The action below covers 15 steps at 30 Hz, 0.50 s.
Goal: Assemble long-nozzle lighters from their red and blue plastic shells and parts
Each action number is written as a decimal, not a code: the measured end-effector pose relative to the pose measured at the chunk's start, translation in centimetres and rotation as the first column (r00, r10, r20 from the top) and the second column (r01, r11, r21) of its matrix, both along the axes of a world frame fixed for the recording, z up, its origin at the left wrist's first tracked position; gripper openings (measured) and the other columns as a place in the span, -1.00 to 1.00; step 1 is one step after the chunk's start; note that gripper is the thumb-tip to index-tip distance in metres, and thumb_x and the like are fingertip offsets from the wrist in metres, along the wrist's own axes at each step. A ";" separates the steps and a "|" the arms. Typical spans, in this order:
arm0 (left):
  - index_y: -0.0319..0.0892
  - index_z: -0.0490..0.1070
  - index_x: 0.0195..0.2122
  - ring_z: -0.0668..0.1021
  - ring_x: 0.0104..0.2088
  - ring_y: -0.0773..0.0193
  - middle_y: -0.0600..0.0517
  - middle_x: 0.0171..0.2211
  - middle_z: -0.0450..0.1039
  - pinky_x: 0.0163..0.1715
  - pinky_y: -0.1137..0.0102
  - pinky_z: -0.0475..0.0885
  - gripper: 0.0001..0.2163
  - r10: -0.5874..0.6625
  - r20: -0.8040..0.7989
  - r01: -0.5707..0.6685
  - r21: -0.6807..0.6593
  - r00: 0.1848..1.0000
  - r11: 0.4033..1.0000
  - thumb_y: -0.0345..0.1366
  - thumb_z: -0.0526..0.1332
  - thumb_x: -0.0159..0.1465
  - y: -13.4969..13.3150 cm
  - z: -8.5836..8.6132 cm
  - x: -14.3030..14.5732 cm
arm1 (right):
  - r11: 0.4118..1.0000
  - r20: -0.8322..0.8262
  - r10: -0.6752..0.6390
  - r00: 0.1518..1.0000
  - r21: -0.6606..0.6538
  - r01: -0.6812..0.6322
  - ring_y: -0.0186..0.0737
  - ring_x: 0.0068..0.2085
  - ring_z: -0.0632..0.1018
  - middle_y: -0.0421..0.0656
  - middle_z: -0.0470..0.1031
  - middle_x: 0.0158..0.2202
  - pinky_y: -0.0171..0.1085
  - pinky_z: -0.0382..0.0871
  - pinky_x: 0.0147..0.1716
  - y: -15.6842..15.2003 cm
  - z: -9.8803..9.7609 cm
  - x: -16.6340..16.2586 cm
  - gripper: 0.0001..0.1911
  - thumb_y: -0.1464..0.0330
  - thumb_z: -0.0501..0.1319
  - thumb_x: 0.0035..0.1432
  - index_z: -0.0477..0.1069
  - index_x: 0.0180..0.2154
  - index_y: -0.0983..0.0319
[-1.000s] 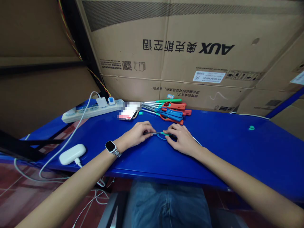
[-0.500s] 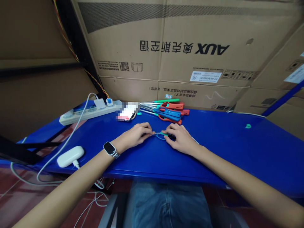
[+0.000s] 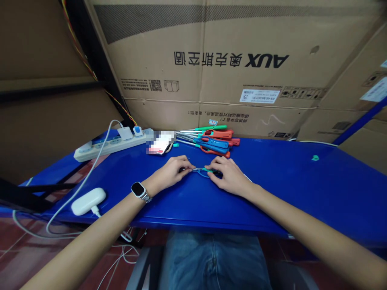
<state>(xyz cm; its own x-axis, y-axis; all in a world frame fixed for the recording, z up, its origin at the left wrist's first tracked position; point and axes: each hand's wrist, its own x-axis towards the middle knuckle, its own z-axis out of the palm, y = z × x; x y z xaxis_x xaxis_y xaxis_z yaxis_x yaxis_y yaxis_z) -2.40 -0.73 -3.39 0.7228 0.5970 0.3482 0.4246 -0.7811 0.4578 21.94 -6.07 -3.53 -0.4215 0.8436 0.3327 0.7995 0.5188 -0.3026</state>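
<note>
Low over the blue table, a long-nosed gas lighter (image 3: 203,173) with a blue trigger guard and a green collar spans the gap between my hands. My left hand (image 3: 173,171) is closed, its thumb and fingertips pinching the lighter's metal barrel end. On the other side my right hand (image 3: 228,173) wraps round the handle, hiding most of it. Behind the hands lies a pile of similar lighters (image 3: 214,143), with red, blue and green handles and their metal barrels pointing left.
A white power strip (image 3: 105,149) with plugs and cables stands at the left, with a white earbud-like case (image 3: 88,201) nearer me. A phone (image 3: 161,145), partly blurred, lies beside the pile. Cardboard (image 3: 211,84) walls the back. A small green piece (image 3: 315,158) is at the right.
The view has shifted slightly. A little more of the metal barrel shows beside my left fingers, and both hands keep their hold on the lighter.
</note>
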 end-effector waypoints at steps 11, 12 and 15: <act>-0.19 0.50 -0.23 0.46 -0.28 0.26 -0.03 -0.26 0.35 -0.21 0.35 0.40 -0.73 -0.009 -0.133 0.030 0.154 0.991 0.988 -0.28 0.02 0.45 -0.2 0.3 -0.2 | 1.000 0.008 -0.007 1.000 -0.002 0.007 -0.13 -0.08 0.47 -0.11 0.50 -0.13 -0.14 0.23 -0.10 -0.1 0.2 0.0 -0.78 0.29 0.16 0.29 0.53 -0.09 0.16; -0.18 0.51 -0.23 0.47 -0.28 0.26 -0.03 -0.27 0.36 -0.21 0.35 0.40 -0.73 -0.007 -0.128 0.027 0.150 0.992 0.988 -0.28 0.03 0.45 -0.2 0.3 -0.1 | 1.000 0.008 -0.007 1.000 -0.002 0.007 -0.14 -0.08 0.47 -0.10 0.50 -0.14 -0.14 0.23 -0.11 -0.1 0.2 0.0 -0.78 0.29 0.16 0.29 0.53 -0.09 0.16; -0.18 0.52 -0.16 0.49 -0.29 0.25 -0.04 -0.26 0.39 -0.22 0.35 0.41 -0.75 0.011 -0.073 -0.004 0.084 0.997 0.996 -0.28 0.05 0.43 -0.1 0.1 0.0 | 1.000 0.006 -0.007 1.000 -0.004 0.007 -0.14 -0.08 0.47 -0.11 0.50 -0.14 -0.14 0.24 -0.10 -0.1 0.2 0.0 -0.79 0.31 0.16 0.29 0.52 -0.10 0.16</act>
